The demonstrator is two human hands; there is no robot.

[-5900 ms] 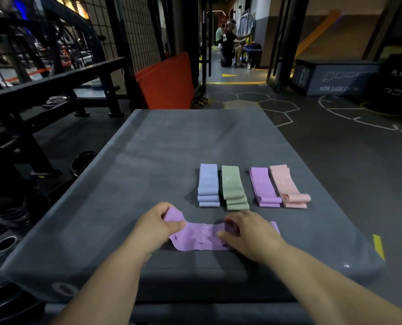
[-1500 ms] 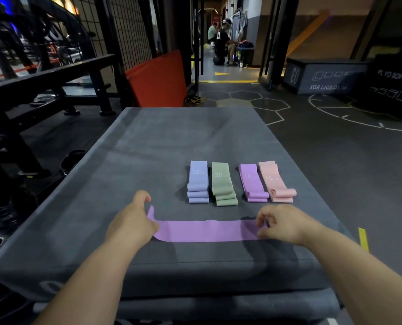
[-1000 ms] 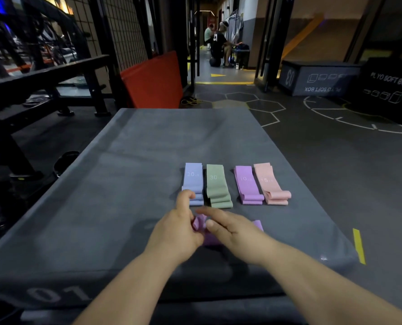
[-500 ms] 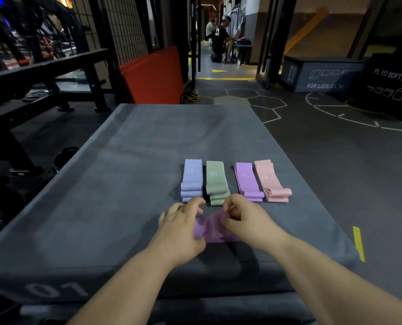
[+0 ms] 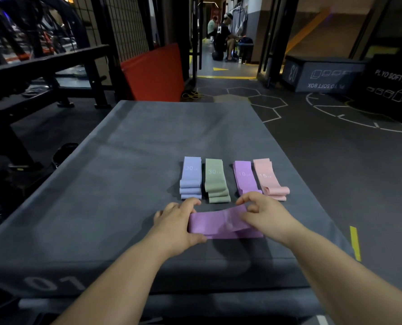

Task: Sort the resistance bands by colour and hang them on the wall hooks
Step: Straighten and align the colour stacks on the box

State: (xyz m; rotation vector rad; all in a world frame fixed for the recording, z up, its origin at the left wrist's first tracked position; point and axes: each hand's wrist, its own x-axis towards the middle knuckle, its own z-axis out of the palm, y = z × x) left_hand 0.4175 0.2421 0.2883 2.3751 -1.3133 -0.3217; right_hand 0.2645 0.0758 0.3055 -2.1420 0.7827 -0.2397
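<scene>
Grey box top (image 5: 129, 160): purple band (image 5: 218, 225), ends beneath left hand (image 5: 174, 222), right hand (image 5: 267, 216).

**A:** What is standing beyond the grey padded box (image 5: 148, 148)?

**B:** A red mat (image 5: 155, 73) is leaning upright just past its far edge, and a yellow cord (image 5: 191, 95) is lying on the floor there.

**A:** And to either side of it?

**B:** A black rack (image 5: 42, 64) is standing to its left. A grey soft box (image 5: 322, 73) and a black plyo box (image 5: 392, 87) are sitting well off to its far right. Two people (image 5: 223, 41) are sitting in the corridor far beyond it.
</scene>
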